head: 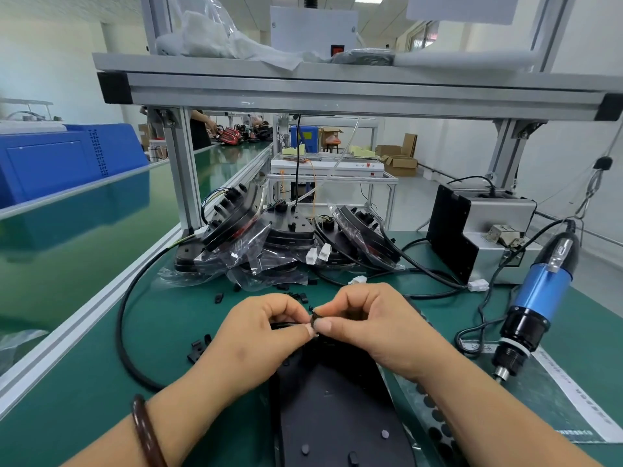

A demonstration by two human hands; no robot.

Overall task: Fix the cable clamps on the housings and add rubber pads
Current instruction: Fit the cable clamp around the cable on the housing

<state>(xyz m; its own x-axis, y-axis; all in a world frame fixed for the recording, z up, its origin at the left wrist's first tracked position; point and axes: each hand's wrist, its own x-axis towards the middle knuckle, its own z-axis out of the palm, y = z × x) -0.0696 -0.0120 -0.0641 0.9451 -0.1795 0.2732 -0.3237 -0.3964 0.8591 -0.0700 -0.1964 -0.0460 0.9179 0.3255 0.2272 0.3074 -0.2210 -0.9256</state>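
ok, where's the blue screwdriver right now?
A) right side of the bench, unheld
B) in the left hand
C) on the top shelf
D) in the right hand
A: the blue screwdriver is off to the right with neither hand on it; the left hand and right hand both pinch a small black clamp above the housing.

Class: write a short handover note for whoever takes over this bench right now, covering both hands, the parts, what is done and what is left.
Left hand and right hand: the fingers of both pinch one small black cable clamp over the far end of the housing on the mat.
Spare clamps lie loose to the left; rubber pad sheet to the right, screwdriver beyond it.
Done: cannot tell if any clamp is fixed.
Left: seat this clamp, add pads, then the bagged housings behind.
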